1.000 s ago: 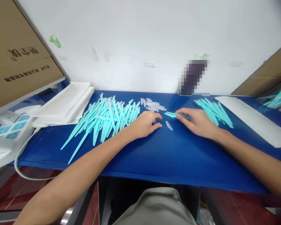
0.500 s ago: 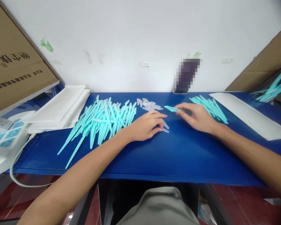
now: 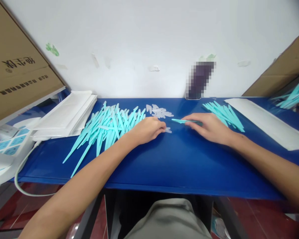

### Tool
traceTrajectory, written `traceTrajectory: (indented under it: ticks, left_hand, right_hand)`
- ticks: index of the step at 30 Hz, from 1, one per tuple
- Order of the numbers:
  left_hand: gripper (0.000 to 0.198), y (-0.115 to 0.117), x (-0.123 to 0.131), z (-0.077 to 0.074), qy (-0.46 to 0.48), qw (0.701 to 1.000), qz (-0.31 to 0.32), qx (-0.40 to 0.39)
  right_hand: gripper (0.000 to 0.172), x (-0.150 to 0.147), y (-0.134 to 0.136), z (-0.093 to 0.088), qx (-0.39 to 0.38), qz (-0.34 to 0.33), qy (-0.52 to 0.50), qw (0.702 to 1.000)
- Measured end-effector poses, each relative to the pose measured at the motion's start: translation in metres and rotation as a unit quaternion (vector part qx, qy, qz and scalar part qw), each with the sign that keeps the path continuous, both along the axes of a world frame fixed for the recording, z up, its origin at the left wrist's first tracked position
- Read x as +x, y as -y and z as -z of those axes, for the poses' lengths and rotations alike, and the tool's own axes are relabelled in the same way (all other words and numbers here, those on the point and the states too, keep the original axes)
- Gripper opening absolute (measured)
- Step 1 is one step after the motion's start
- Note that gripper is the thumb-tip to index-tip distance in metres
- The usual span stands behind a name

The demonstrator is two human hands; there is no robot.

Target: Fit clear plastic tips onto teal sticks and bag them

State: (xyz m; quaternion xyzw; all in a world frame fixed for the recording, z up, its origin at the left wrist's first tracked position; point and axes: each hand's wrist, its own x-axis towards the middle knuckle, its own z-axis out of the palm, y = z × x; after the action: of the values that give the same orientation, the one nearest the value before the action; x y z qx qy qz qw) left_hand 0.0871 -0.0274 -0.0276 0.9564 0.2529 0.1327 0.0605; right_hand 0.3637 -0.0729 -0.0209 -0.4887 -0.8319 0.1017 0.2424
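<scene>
My right hand pinches a teal eyebrow razor between thumb and fingers, its tip pointing left and its rear part hidden by the hand. My left hand is closed, with small translucent blade caps poking out at its fingertips. Whether these caps are lifted or still touch the table I cannot tell. Just beyond the left hand lies a loose heap of similar clear caps. A large pile of teal razors with pale tips spreads left of that hand. Behind my right hand sits a smaller razor pile.
White envelopes are stacked at the left beside a power strip with a cable. A long white sheet lies at the right. A blurred-out phone leans on the wall. Cardboard boxes flank the blue table.
My left hand has drawn back leftward and its fingers have closed, the caps at its fingertips shifting with it. The razor in my right hand has moved slightly left and down.
</scene>
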Motion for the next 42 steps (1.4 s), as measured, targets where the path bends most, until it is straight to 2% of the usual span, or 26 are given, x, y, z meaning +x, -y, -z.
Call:
traceTrajectory:
  ticks: [5, 11, 15, 26, 34, 42]
  left_hand:
    - [0.030, 0.000, 0.000, -0.001, 0.012, 1.000, 0.012, -0.020]
    - [0.025, -0.006, -0.001, 0.004, 0.039, 0.994, -0.027, -0.094]
    - [0.023, -0.007, -0.001, 0.006, 0.041, 0.992, -0.032, -0.115]
    - [0.027, 0.002, 0.004, 0.001, -0.027, 0.997, -0.045, -0.058]
    - [0.021, 0.001, 0.004, 0.003, 0.004, 0.996, -0.057, -0.066]
    - [0.024, 0.000, 0.002, 0.005, 0.015, 0.997, -0.049, -0.065]
  right_hand:
    - [0.032, 0.000, 0.000, 0.006, 0.014, -0.041, 0.034, 0.998]
    - [0.032, 0.001, -0.002, 0.007, 0.028, -0.068, 0.053, 0.996]
    - [0.033, 0.002, -0.003, 0.009, 0.044, -0.077, 0.056, 0.994]
    - [0.027, 0.005, -0.003, 0.006, 0.071, -0.021, 0.092, 0.993]
    - [0.030, 0.004, -0.002, 0.006, 0.053, -0.045, 0.067, 0.995]
    - [0.028, -0.001, -0.001, 0.009, 0.070, -0.045, 0.046, 0.995]
